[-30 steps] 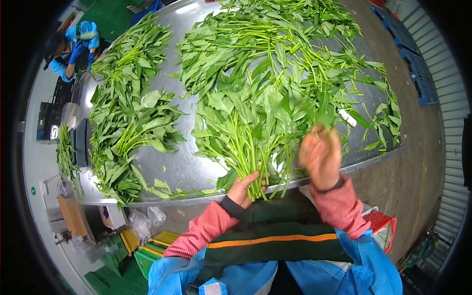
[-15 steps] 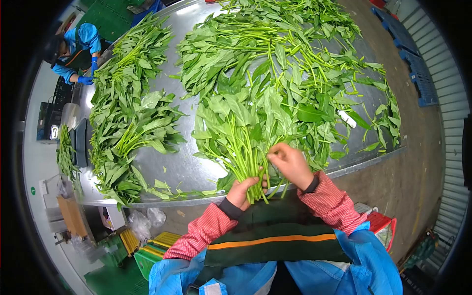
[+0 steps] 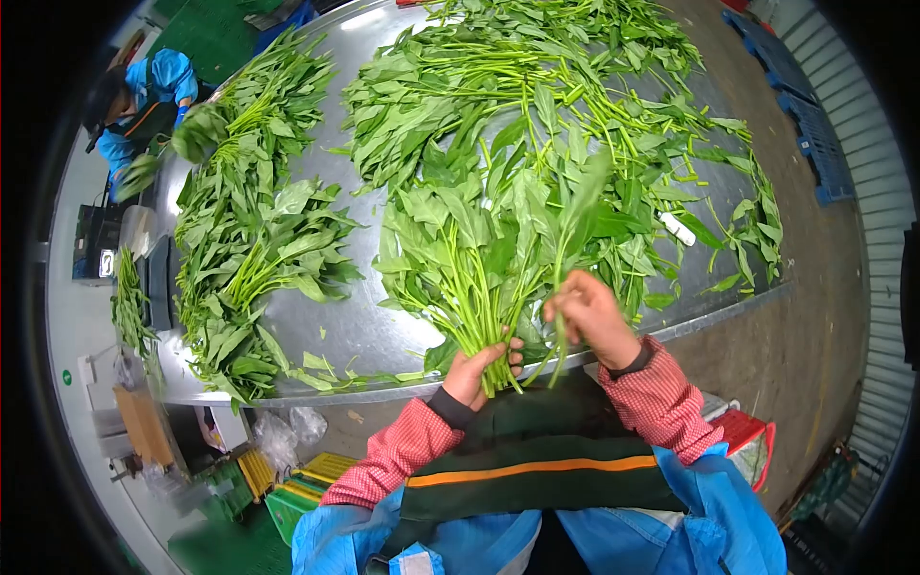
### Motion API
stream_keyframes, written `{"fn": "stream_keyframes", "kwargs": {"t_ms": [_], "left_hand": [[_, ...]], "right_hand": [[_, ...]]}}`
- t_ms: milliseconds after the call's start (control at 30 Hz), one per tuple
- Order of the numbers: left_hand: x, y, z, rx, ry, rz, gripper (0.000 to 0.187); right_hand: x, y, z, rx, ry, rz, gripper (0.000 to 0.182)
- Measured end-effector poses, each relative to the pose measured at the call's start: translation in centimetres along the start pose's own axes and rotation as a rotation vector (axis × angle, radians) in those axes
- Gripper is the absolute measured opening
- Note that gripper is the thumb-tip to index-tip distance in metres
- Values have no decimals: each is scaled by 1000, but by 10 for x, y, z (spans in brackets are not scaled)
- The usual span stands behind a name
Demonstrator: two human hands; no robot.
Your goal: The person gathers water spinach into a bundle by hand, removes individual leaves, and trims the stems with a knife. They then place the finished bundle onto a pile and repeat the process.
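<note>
My left hand is wrapped round the lower stems of a bunch of water spinach, near the table's front edge. Its leaves spread away from me over the metal. Just to the right, my right hand pinches a single water spinach stem, slightly blurred, with its leafy top pointing away from me. Behind both hands lies a large loose pile of water spinach. A small white object rests among the leaves on the right.
Bunches of water spinach line the left side of the metal table. At the far left a co-worker in blue handles greens. Blue pallets stand beyond the right edge; a red basket and green crates are below.
My right hand has moved a little right, drawing a stem away from the bunch. My left hand keeps its grip in place. The co-worker now has greens lifted in the hands.
</note>
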State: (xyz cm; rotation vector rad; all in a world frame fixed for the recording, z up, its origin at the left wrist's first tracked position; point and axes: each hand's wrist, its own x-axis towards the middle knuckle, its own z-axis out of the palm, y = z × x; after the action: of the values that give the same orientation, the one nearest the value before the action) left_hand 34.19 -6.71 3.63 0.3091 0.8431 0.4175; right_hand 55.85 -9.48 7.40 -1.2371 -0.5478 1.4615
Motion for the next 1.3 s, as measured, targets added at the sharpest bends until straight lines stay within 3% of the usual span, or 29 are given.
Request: {"fn": "stream_keyframes", "kwargs": {"t_ms": [67,233,333,467,567,667,767,867,900,967,1033,1067,1133,1200,1300], "left_hand": [[2,-1,4,20,-24,9,36],[7,-9,-3,156,-108,30,35],[6,-9,-2,127,-88,9,35],[2,0,7,-41,-134,-108,36],[4,-3,0,-123,-152,-141,37],[6,-10,-7,-54,-107,-76,36],[10,-17,-15,-13,-47,-19,34],[12,-18,-12,-113,-13,-49,27],[13,-18,-12,-144,-3,-82,26],[6,-4,10,-66,-11,-38,22],[9,-7,-3,-7,-55,-55,25],[10,-7,-7,25,-78,-65,26],[8,-2,2,30,-21,-90,25],[8,-1,2,49,22,-116,24],[10,-1,3,106,-24,-130,26]], "right_hand": [[4,24,-3,-68,-72,127,11],[2,48,22,-102,9,121,21],[-2,39,24,-815,45,-171,25],[-6,36,25,-1248,-28,-603,46],[-5,38,25,-1303,-100,-722,57],[-6,34,27,-1234,-133,-718,52],[-12,39,35,-1176,-268,-904,32],[-31,37,53,-1000,-427,-871,30],[-35,24,55,-900,-476,-767,20],[-31,24,33,-690,-152,-712,17],[-25,-25,9,-62,407,-379,12],[-18,-34,-10,-16,487,-340,20],[-13,6,-48,-692,514,-265,30],[-30,22,-38,-1281,253,-78,44],[-29,41,-14,-1494,215,47,50]]}}
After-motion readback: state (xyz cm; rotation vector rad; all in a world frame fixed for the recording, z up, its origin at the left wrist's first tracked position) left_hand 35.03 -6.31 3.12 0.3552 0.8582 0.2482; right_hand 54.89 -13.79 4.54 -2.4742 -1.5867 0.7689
